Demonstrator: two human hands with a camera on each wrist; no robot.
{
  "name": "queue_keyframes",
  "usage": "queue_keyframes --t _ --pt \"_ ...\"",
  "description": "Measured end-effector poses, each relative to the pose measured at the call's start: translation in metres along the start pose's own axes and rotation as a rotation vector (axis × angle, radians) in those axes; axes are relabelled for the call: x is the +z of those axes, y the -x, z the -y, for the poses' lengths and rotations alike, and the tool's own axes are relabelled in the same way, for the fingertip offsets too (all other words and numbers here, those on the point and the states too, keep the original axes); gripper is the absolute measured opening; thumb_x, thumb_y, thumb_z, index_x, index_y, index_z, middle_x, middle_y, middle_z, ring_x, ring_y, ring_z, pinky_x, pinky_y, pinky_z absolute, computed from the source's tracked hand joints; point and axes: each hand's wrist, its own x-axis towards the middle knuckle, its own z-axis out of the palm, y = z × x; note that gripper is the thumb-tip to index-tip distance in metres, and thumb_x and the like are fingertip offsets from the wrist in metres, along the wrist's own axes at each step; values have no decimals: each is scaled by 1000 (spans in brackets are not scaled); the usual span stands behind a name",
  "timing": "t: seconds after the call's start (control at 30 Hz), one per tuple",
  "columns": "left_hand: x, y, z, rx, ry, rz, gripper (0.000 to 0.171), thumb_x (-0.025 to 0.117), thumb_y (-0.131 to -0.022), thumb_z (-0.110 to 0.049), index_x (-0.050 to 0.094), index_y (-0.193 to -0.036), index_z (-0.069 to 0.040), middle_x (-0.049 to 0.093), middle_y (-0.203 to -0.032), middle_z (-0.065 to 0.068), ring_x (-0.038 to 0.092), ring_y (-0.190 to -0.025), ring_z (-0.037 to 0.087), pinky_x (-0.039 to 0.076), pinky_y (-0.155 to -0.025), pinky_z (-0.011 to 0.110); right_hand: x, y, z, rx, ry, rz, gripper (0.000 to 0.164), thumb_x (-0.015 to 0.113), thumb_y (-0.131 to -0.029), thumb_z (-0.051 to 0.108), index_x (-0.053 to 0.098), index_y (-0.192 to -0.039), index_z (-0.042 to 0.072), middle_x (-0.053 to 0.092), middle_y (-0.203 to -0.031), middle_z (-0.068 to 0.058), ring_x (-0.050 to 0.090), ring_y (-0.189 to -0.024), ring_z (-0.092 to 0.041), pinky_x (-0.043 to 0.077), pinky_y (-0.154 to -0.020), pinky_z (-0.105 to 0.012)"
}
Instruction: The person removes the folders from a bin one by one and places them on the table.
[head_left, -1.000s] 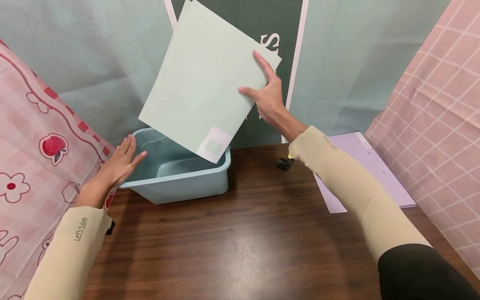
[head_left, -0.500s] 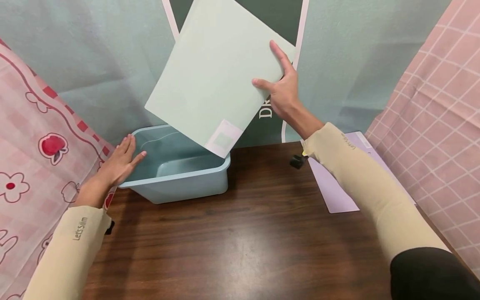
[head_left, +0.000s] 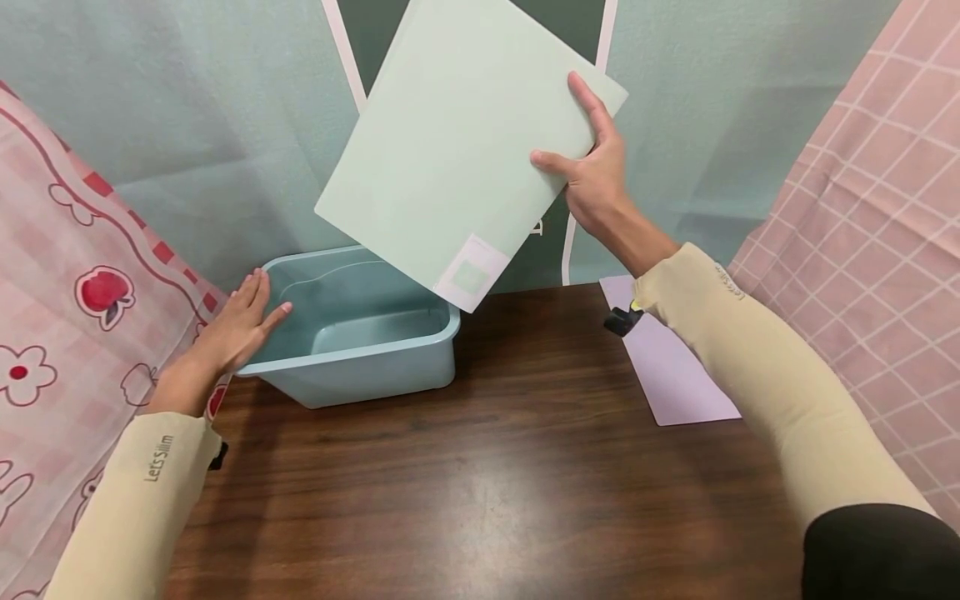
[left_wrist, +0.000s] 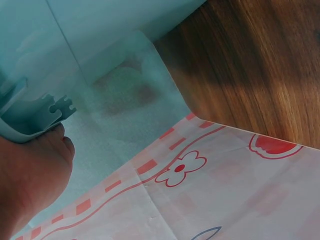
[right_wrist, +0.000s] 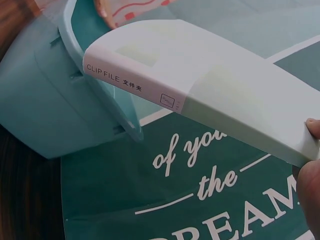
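My right hand [head_left: 600,179] holds a pale green clip file [head_left: 480,142] by its right edge, thumb and index finger spread over the cover. The file hangs tilted above the right end of a blue plastic bin [head_left: 360,367]. Its spine [right_wrist: 135,87] shows a pale pink label lettered CLIP FILE in the right wrist view. My left hand [head_left: 236,325] holds the bin's left rim, with the thumb on the inner side. In the left wrist view that hand [left_wrist: 35,177] lies against the underside of the rim. The fingers behind the file are hidden.
A purple folder [head_left: 678,375] lies on the wooden table [head_left: 480,500] at the right, partly under my right forearm. Pink patterned cloth [head_left: 75,250] hangs at the left and pink checked cloth [head_left: 862,250] at the right. Behind the bin hangs a blue-green cloth [head_left: 225,125].
My right hand has carried the clip file to the right and slightly up, uncovering more of the bin's inside. The forearm covers more of the purple folder. My left hand stays put.
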Motion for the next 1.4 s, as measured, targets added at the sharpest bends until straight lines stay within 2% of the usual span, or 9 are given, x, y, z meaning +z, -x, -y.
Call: queue_keyframes --t 0.2,0.43,0.77,1.2,1.4 --pt "0 -1 -1 -5 -3 5 85 27 -115 -51 -15 -163 4 -18 -172 28 -14 -160 47 -8 -129 60 -11 0 5 -12 -33 6 106 80 -70 -31 51 -159 18 48 -154 -2 50 -131 -22 53 -100 -37" --pt "1 -1 0 -8 -8 1 85 27 -115 -52 -15 -163 5 -19 -172 28 -14 -160 46 -9 -129 59 -26 4 12 1 -14 15 105 80 -72 -30 50 -160 19 45 -155 -2 47 -134 -23 54 -101 -39" --pt "-1 -1 0 -10 -7 17 84 26 -115 -51 -15 -163 5 -20 -171 28 -16 -160 46 -10 -129 59 -50 9 20 -17 -48 10 105 74 -69 -37 51 -158 13 46 -155 -5 49 -134 -24 56 -95 -29" --pt "-1 -3 -2 -4 -13 12 85 26 -115 -51 -16 -163 4 -19 -171 29 -15 -160 47 -9 -129 60 -85 13 37 26 -42 -16 108 76 -65 -39 54 -157 14 45 -157 -3 48 -137 -23 58 -94 -26" --pt "0 -2 -2 -3 -11 11 85 27 -115 -51 -16 -163 4 -19 -171 29 -14 -160 48 -9 -129 60 -99 14 39 48 -103 1 107 71 -63 -44 57 -154 12 45 -157 -6 49 -137 -24 60 -93 -28"
